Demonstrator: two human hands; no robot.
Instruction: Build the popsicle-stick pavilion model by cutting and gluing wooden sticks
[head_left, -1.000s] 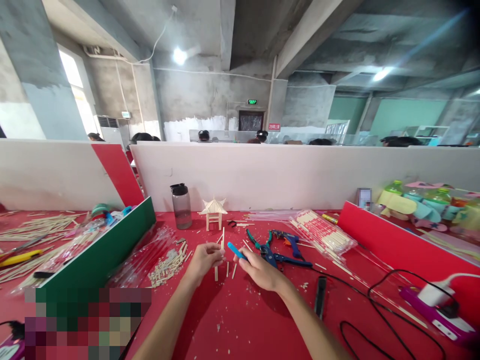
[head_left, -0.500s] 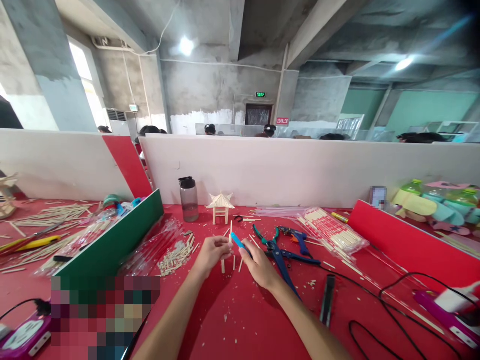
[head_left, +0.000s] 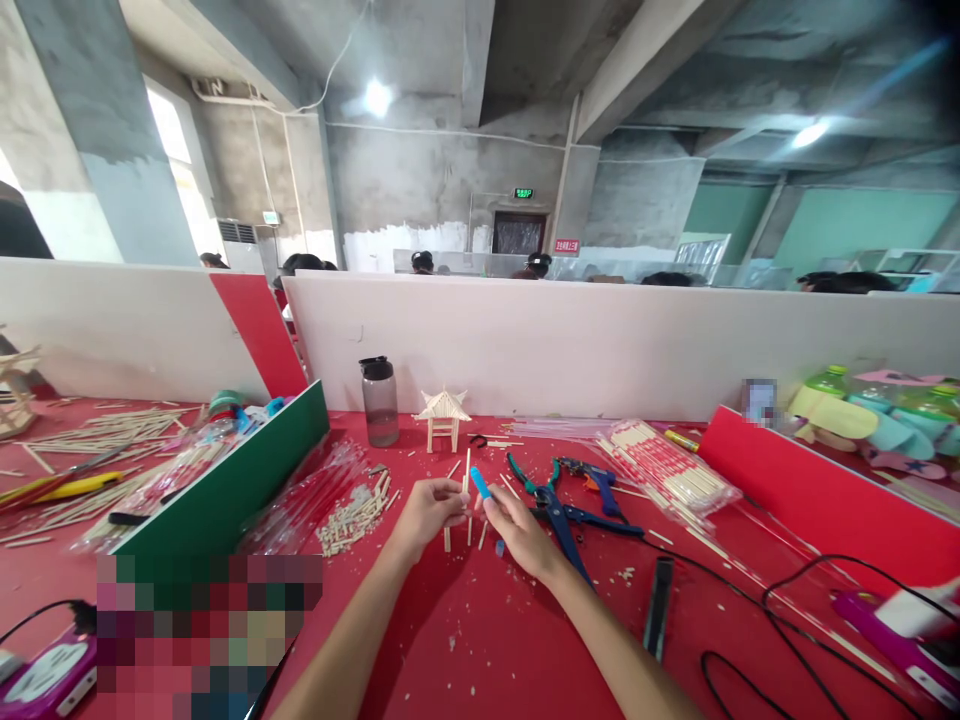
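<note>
My left hand [head_left: 429, 512] is closed, with thumb and fingers pinching a thin wooden stick [head_left: 469, 468] that stands upright. In my right hand [head_left: 523, 532], closed as well, is a slim light-blue pen-like tool [head_left: 480, 485]; its exact kind is unclear. The tool's upper end lies close beside the stick; whether they touch I cannot tell. More short sticks lie on the red table just behind and below my hands. Beyond them stands a small wooden pavilion model [head_left: 443, 415] with a pointed roof.
Right of my hands lie blue-handled pliers [head_left: 559, 520], a glue gun [head_left: 596, 480] and bagged sticks [head_left: 675, 465]. A black cable [head_left: 720, 560] loops at right. Cut stick pieces [head_left: 356, 515], a water bottle [head_left: 379, 405] and a green divider [head_left: 247, 460] are at left.
The blue tool has tilted and moved slightly right with my right hand. The stick in my left hand has shifted slightly right.
</note>
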